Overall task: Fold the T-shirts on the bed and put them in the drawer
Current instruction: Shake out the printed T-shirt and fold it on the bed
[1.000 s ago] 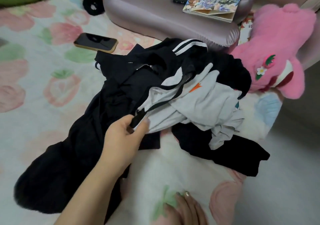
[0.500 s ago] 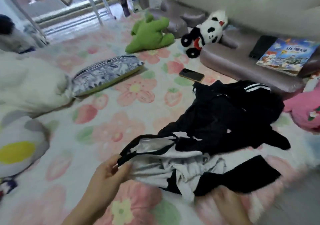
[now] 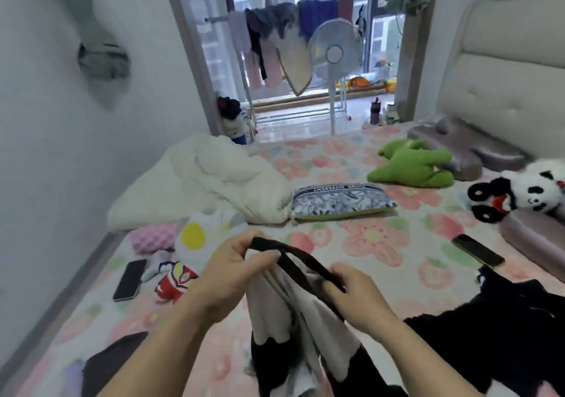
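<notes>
A grey-white T-shirt with black trim (image 3: 293, 314) hangs in front of me above the flowered bed sheet (image 3: 376, 237). My left hand (image 3: 232, 269) grips its black collar at the left. My right hand (image 3: 356, 294) pinches the same black band further right. The shirt's body and black sleeves droop below both hands. A heap of black clothes (image 3: 489, 329) lies on the bed at the right. Another dark garment (image 3: 113, 363) lies at the lower left. No drawer is in view.
On the bed lie a white quilt (image 3: 208, 185), a patterned pillow (image 3: 339, 200), a green plush (image 3: 412, 167), a panda plush (image 3: 519, 194), two phones (image 3: 130, 280) (image 3: 478, 251) and small toys (image 3: 174, 280). A fan (image 3: 334, 50) and drying rack stand by the window.
The shirt came off the black heap and is lifted up before me. My right hand rose from the bed and took the collar. My view swung up towards the window.
</notes>
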